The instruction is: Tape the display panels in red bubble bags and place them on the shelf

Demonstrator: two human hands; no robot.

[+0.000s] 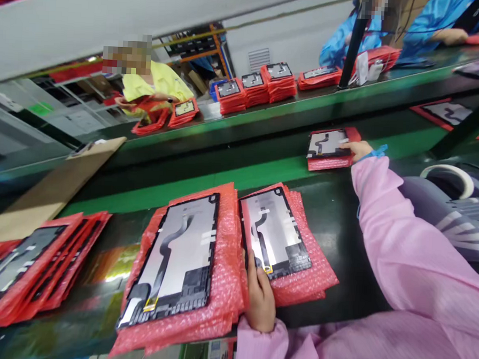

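With my right arm stretched out, my right hand (360, 150) grips the right edge of a display panel (325, 143) lying on red bubble bags at the back of the bench. A blue band is at that wrist. My left hand (260, 298) is closed at the lower left edge of a nearer stack topped by a grey display panel (275, 229) with a dark ribbon cable; some of its fingers are hidden. Close on its left lies another stack, topped by a larger-looking display panel (179, 256) on red bubble bags (227, 254), which overhangs the front edge.
More bagged panels (21, 270) lie fanned at the left, near a brown board (54, 191). A tape roll (450, 177) rests on a grey machine at the right. Behind, several stacks (252, 89) line a raised shelf; co-workers in yellow and blue handle red bags.
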